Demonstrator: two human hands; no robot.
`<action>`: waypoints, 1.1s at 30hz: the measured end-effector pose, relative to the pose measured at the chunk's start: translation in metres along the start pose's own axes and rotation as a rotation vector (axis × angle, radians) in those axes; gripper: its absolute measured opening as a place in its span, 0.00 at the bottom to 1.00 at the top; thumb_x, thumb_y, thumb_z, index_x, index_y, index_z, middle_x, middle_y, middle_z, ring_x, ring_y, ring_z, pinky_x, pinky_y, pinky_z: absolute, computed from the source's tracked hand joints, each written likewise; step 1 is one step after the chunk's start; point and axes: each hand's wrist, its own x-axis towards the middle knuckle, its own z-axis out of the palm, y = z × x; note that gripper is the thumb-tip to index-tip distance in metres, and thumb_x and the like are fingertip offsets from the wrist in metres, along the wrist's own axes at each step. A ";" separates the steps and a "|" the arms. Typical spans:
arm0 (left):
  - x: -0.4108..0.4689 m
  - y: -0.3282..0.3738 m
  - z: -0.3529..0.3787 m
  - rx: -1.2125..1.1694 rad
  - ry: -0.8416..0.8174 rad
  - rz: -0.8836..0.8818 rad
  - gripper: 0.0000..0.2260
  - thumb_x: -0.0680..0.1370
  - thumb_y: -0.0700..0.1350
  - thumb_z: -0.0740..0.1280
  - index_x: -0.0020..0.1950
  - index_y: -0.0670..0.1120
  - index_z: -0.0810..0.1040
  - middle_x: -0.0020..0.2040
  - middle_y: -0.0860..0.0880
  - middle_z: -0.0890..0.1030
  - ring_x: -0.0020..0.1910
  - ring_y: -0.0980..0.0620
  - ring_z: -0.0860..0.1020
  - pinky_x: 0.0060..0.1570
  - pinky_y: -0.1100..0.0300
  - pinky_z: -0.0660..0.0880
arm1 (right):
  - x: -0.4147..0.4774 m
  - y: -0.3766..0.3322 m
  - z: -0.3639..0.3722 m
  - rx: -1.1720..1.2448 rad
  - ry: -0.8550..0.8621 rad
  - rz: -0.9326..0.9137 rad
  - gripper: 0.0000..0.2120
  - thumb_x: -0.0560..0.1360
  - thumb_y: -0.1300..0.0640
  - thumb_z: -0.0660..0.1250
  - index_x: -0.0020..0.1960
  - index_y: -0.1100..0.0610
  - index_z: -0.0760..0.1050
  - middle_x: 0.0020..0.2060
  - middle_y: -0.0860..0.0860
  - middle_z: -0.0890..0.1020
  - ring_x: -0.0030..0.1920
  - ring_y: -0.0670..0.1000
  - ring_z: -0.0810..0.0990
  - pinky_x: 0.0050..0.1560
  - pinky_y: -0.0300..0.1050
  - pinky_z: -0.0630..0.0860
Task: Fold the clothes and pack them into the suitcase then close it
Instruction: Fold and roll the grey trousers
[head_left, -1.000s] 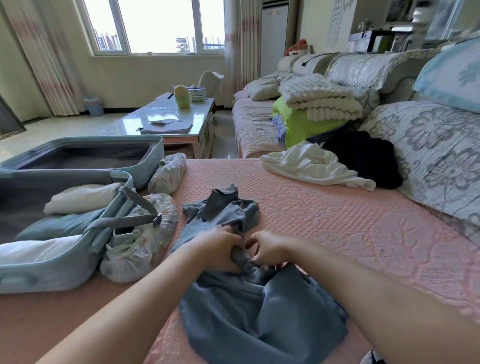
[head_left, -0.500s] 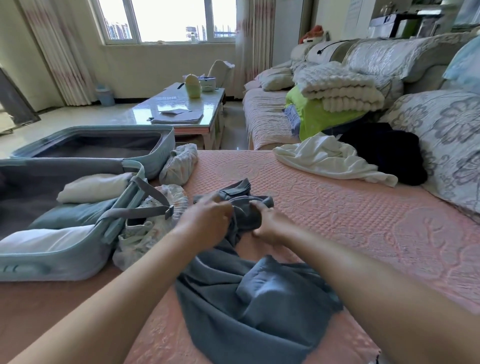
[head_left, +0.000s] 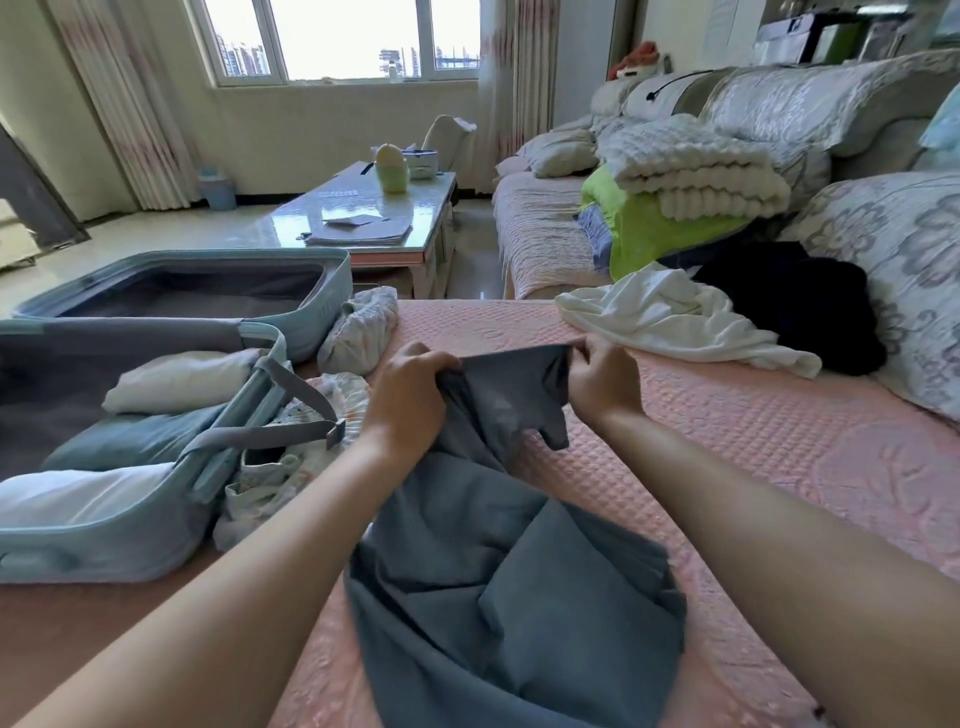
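Left hand (head_left: 410, 400) and right hand (head_left: 602, 382) are each pinching the top edge of a grey garment (head_left: 498, 571), just right of the suitcase (head_left: 104, 545).
Fingers of both hands are curling round the cloth and stretching a short span of it taut between them, raised off the pink cover (head_left: 779, 467); the rest of the garment is hanging down and lying crumpled on the cover, right of the suitcase's front corner. The suitcase is lying open, with a white roll (head_left: 176, 379), a teal fold (head_left: 130, 441) and a white fold (head_left: 78, 499) sitting in its near half. A printed cloth (head_left: 280, 478) is lying against the suitcase's right wall. Well right of the suitcase, a white garment (head_left: 670, 322) and a black one (head_left: 800, 301) are lying unfolded.
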 end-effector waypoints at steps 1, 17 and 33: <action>0.004 -0.002 0.005 0.028 -0.037 -0.010 0.21 0.75 0.29 0.59 0.58 0.47 0.84 0.52 0.45 0.78 0.53 0.43 0.78 0.58 0.53 0.75 | 0.003 -0.005 0.000 0.114 -0.125 0.023 0.18 0.79 0.59 0.64 0.68 0.54 0.73 0.60 0.56 0.82 0.60 0.56 0.80 0.62 0.51 0.75; -0.053 0.021 0.020 0.086 -0.896 0.335 0.17 0.71 0.41 0.70 0.58 0.53 0.82 0.50 0.54 0.82 0.51 0.51 0.79 0.52 0.62 0.72 | -0.057 0.001 -0.011 -0.408 -0.954 0.053 0.13 0.74 0.53 0.70 0.57 0.56 0.78 0.40 0.52 0.82 0.37 0.53 0.82 0.36 0.47 0.80; -0.071 0.013 -0.080 0.571 -1.088 -0.060 0.11 0.75 0.45 0.65 0.52 0.47 0.85 0.46 0.49 0.84 0.40 0.51 0.77 0.41 0.60 0.74 | -0.103 -0.040 -0.016 -0.296 -1.012 0.140 0.10 0.80 0.53 0.65 0.53 0.58 0.80 0.41 0.52 0.86 0.29 0.50 0.80 0.27 0.37 0.69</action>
